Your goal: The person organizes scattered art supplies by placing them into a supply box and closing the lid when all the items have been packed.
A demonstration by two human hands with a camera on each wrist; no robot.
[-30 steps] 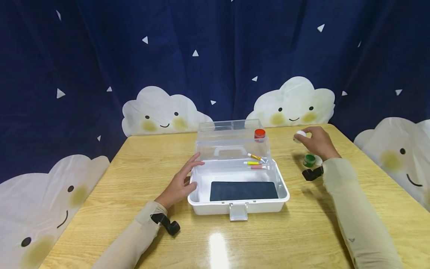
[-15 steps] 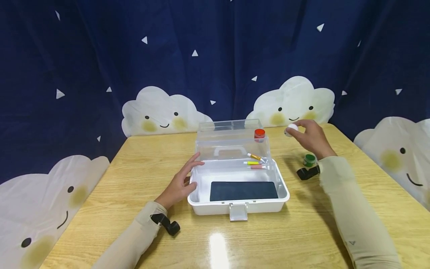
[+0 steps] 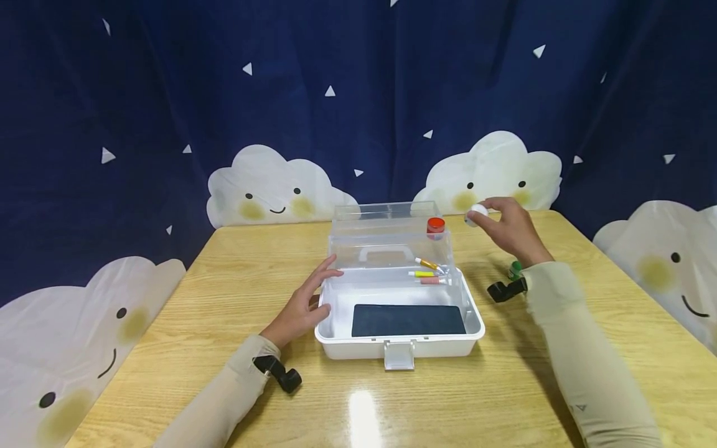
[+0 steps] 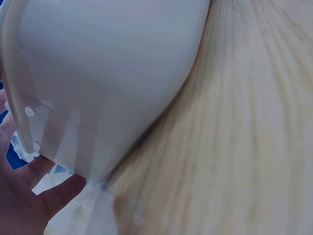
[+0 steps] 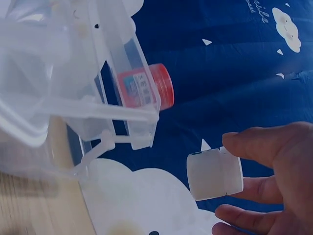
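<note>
- Closest to us, we saw a beige cloth left sleeve (image 3: 221,392) lying along the pale wooden table (image 3: 241,267), with a small black camera (image 3: 278,372) at the wrist.
- Next came a white plastic box (image 3: 342,350), its white plastic latch (image 3: 399,356) hanging at the front, clear of the rim.
- At the box's left end we saw the left hand (image 3: 297,314), fingers spread and pinching nothing that we could make out, its thumb by the rim; we judged that this steadied the box.
- Inside lay a dark rectangular slab (image 3: 409,320), flat on the bottom, where the floor gave it room.
- Toward the back right, we saw slim orange (image 3: 428,264), yellow (image 3: 424,274) and pink (image 3: 434,281) pens in the clear plastic upper part (image 3: 350,249); we could not tell which tier bore them.
- Right of the box, a small green jar (image 3: 515,269) stood on the table, partly hidden by the right wrist.
- Beyond, the right hand (image 3: 510,230) pinched a squat white jar (image 3: 477,214) between thumb and fingers, off the table and just right of a red-capped jar (image 3: 435,226). Held by its edge, it left its far side free, perhaps for easy placing.
- The red-capped jar sat in a clear compartment, whose walls probably kept it from rolling.
- Farthest, we saw a navy cloth curtain (image 3: 364,81) with white clouds.
</note>
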